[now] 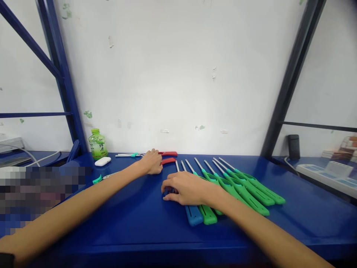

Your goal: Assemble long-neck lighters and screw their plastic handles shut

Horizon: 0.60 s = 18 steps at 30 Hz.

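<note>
At the back of the table, my left hand point(152, 162) is closed over a red-handled long-neck lighter point(168, 161), whose end sticks out past the fingers. Another red lighter point(170, 153) lies just behind it along the wall. My right hand point(186, 189) rests palm down with curled fingers, covering the middle of a blue long-neck lighter point(194, 216). Something small and dark shows between its thumb and fingers, too unclear to name. To its right, several green long-neck lighters point(252, 193) lie fanned side by side, metal necks toward the wall.
A green drink bottle point(97, 145) and a white earphone case point(102, 161) stand at the back left. A teal-ended metal item point(98, 179) lies partly behind my left forearm. Blue frame posts point(60, 74) rise on both sides. At right are a dark phone-like object point(293, 147) and a white power strip point(320, 175).
</note>
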### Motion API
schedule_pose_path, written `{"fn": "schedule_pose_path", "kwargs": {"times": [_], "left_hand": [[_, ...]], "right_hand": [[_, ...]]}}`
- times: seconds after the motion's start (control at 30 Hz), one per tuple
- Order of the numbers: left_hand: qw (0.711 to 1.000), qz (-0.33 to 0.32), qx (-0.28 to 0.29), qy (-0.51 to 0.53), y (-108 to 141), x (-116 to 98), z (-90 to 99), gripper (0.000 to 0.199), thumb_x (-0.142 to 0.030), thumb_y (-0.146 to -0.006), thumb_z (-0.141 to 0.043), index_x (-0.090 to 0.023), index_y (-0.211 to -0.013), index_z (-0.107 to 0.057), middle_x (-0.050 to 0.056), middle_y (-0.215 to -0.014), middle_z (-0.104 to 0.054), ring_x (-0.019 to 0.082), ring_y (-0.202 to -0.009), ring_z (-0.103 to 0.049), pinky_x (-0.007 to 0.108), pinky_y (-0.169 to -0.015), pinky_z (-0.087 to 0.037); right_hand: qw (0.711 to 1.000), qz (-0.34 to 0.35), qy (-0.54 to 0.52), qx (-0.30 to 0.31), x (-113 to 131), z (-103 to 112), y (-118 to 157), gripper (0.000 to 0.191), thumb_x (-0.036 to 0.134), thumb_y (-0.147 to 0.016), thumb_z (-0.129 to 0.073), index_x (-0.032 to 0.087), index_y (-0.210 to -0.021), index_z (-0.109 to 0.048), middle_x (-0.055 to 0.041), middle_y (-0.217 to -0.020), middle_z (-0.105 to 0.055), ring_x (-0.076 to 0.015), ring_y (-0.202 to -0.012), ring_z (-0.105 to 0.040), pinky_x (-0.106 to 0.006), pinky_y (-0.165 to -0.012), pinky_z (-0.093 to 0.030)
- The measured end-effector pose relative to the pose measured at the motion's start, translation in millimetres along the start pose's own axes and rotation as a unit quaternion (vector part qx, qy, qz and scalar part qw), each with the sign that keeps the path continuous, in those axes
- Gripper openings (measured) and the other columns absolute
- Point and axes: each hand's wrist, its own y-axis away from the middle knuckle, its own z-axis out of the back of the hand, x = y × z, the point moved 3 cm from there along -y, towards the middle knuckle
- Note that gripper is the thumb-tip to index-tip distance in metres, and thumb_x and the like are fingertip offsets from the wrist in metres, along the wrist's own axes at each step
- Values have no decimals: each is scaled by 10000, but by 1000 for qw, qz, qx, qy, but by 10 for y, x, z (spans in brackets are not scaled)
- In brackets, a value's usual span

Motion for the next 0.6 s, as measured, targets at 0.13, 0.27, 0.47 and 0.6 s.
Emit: {"fn": "schedule_pose_path", "kwargs": {"times": [0.13, 0.27, 0.47, 0.6], "left_hand": [[1000, 19, 20, 9, 354, 77, 45, 368, -371, -1006, -666, -169, -1311, -624, 111, -1317, -649, 261, -1120, -673, 479, -939, -588], [999, 33, 30, 25, 752, 120, 107, 329, -383, -1004, -662, -157, -1244, -656, 109, -1274, -668, 264, -1126, -666, 491, -968, -565], [995, 23, 27, 95, 1241, 19, 314, 305, -378, -959, -599, -111, -1005, -738, 199, -1061, -692, 385, -1060, -644, 488, -880, -532], [988, -2, 22, 151, 1442, -82, 409, 307, -434, -975, -567, -193, -1009, -755, 133, -1024, -700, 333, -976, -671, 417, -812, -507]], "right_hand": [[1000, -16, 10, -1, -35, -1, -6, 153, 337, -976, -697, 204, -1026, -751, -50, -1011, -759, -215, -901, -687, -308, -802, -449], [999, -47, 22, 2, -100, 3, -17, 119, 310, -953, -732, 198, -928, -761, -50, -965, -773, -221, -869, -699, -315, -774, -443], [994, -96, 50, -24, -144, 26, -2, 109, 263, -946, -746, 175, -1011, -752, -94, -1034, -762, -264, -931, -712, -345, -814, -451], [992, -106, 50, -52, -104, 12, 6, 440, 411, -911, -792, 168, -1245, -642, -125, -1192, -716, -299, -1038, -687, -395, -908, -465]]}}
